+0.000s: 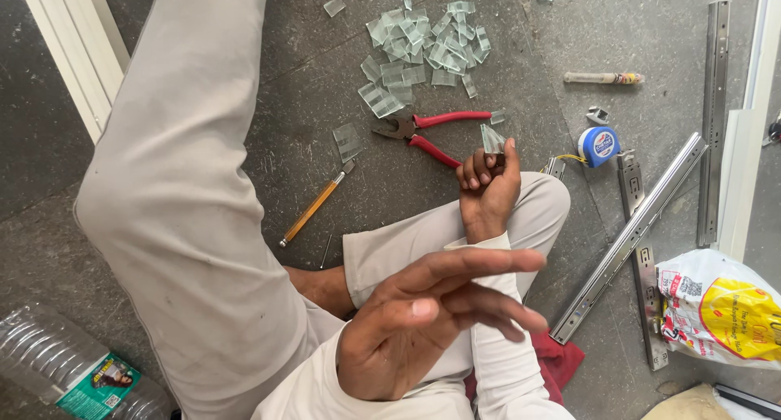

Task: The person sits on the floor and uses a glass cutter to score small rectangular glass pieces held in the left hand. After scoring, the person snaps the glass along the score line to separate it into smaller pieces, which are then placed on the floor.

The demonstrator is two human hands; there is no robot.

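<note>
My right hand (488,188) is held up over my bent knee and pinches a small clear glass piece (492,138) between its fingertips. My left hand (431,318) hovers close to the camera, palm up, fingers spread and pointing right, with nothing in it. Red-handled pliers (431,131) lie on the grey floor just beyond the right hand. Behind them is a pile of several cut glass pieces (423,41). A glass cutter with an orange handle (313,208) lies to the left of the pliers.
A blue tape measure (599,146) and metal drawer slides (626,237) lie to the right, with a white and yellow plastic bag (720,310). A plastic bottle (73,371) lies at the lower left. A white frame (77,45) runs along the upper left.
</note>
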